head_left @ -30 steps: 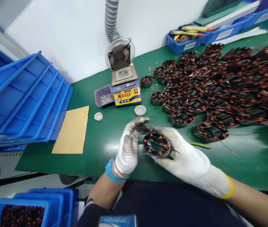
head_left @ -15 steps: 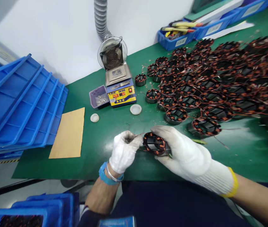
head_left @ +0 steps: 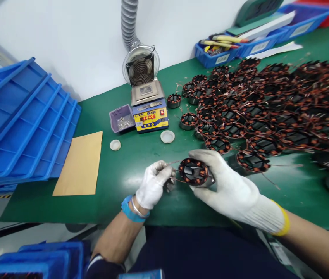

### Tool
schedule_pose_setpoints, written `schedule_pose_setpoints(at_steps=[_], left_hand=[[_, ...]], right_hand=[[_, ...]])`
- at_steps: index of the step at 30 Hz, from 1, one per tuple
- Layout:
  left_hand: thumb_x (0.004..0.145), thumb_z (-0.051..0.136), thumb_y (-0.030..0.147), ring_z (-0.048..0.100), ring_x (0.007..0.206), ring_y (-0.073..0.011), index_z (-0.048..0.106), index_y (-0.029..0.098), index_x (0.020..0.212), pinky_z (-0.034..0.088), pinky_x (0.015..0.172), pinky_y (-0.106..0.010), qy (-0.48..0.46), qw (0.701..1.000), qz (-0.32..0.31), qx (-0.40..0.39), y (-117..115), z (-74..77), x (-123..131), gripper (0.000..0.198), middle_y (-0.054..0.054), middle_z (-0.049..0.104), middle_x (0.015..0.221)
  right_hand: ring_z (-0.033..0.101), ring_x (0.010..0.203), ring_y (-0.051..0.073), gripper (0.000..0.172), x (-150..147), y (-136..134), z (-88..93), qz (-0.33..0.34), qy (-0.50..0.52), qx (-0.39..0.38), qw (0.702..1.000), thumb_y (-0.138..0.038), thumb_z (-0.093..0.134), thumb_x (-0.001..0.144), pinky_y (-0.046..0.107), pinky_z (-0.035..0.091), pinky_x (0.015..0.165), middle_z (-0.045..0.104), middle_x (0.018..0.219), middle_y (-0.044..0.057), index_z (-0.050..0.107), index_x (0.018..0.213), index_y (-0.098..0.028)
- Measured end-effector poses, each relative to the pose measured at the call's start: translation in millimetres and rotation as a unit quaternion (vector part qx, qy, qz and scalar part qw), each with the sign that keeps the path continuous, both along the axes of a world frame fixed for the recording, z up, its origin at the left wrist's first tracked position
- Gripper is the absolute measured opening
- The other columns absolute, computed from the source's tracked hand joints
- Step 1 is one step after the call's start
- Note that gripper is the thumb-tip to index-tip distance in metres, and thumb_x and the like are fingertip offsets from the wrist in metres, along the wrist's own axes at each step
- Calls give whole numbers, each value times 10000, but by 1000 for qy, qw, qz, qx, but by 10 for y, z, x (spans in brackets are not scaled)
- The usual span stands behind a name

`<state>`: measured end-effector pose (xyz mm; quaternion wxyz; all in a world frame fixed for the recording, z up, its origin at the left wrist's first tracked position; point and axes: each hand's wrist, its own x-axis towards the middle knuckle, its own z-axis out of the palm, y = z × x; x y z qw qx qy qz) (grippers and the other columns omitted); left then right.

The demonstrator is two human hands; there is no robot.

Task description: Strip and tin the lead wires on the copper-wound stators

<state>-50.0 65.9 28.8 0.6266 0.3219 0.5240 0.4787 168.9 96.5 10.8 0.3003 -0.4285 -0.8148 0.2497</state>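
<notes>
My right hand (head_left: 228, 186), in a white knit glove with a yellow cuff, is wrapped round the side of a motor stator (head_left: 193, 171). The stator is a dark ring with copper windings, its open face tilted up toward me. Thin wire leads (head_left: 178, 180) stick out of its left side. At those leads is my left hand (head_left: 154, 184), white-gloved with dirty fingertips, its thumb and fingers pinched on a lead wire. The exact pinch point is partly hidden by the fingers. Both hands are just above the green table (head_left: 129, 162).
Many stators (head_left: 260, 128) crowd the right side, wires sticking out. A yellow-blue solder pot (head_left: 152, 118) with a fume duct (head_left: 129, 23) stands at the back, beside a purple tray (head_left: 121, 118). Small white lids (head_left: 167, 136), brown card (head_left: 80, 164) and stacked blue crates (head_left: 27, 124) are leftward.
My left fingers have shifted slightly lower along the stator's left side, and the stator has turned a little in my right hand. The camera view has also moved slightly.
</notes>
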Motion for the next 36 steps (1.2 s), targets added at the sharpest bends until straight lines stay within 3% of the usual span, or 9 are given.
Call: schedule_pose_setpoints(at_steps=[3,6,8,11,16,20,25,30,36], left_hand=[[644,952,805,469,429,-78,581,213,721,378,438,-225,-18,1000,-8,-9,41,-29,36,703,40,582,573],[682,919,809,534,473,-94,647,198,798,405,454,-220,-10,1000,26,12,127,-102,-22,679,5,672,657],[710,886,805,583,530,-107,686,192,891,443,483,-224,12,996,80,30,206,-180,-102,670,-29,738,768],[714,889,736,596,570,-113,689,190,921,486,521,-237,50,989,137,28,318,-316,-216,617,-38,743,818],[727,932,547,589,582,-105,708,188,902,504,558,-236,55,987,151,25,384,-461,-278,457,-4,723,791],[756,928,434,582,594,-106,730,182,901,506,571,-235,56,988,144,21,392,-492,-275,351,12,703,765],[805,893,332,594,632,-109,745,176,925,513,603,-233,64,990,128,16,399,-499,-281,246,8,710,796],[836,859,294,604,651,-117,756,172,952,528,632,-242,73,991,116,14,396,-499,-285,197,3,715,805],[850,868,274,625,681,-130,769,169,972,543,660,-252,91,990,107,11,396,-518,-290,189,-9,733,826]], right_hand=[[763,1288,348,701,-34,-16,4,-15,0,-28,999,-316,633,855,421,679,1010,699,1475,163,572,1542,-190],[809,1050,327,738,-33,165,117,-65,-50,-60,995,-325,645,838,430,680,879,747,1344,120,580,1567,-236],[802,982,341,767,-46,438,245,-83,-114,-44,989,-353,662,843,464,659,825,740,1359,121,577,1601,-274],[791,1071,422,812,-128,959,409,-62,-248,-4,967,-441,699,852,504,620,773,642,1563,150,553,1645,-348],[777,1082,395,847,-331,1530,440,33,-383,45,922,-414,681,882,428,553,731,627,1554,186,481,1696,-295],[751,1152,372,811,-482,1584,480,98,-436,65,892,-346,684,878,413,535,799,679,1443,189,498,1659,-233],[757,1143,377,762,-689,1567,685,119,-514,32,849,-329,663,929,391,488,763,680,1408,228,478,1652,-174],[768,1134,357,729,-775,1643,807,119,-522,19,845,-338,662,951,373,462,728,679,1446,223,498,1643,-179],[775,1117,366,742,-811,1653,744,126,-539,16,833,-316,672,940,387,443,705,682,1455,229,511,1649,-168]])
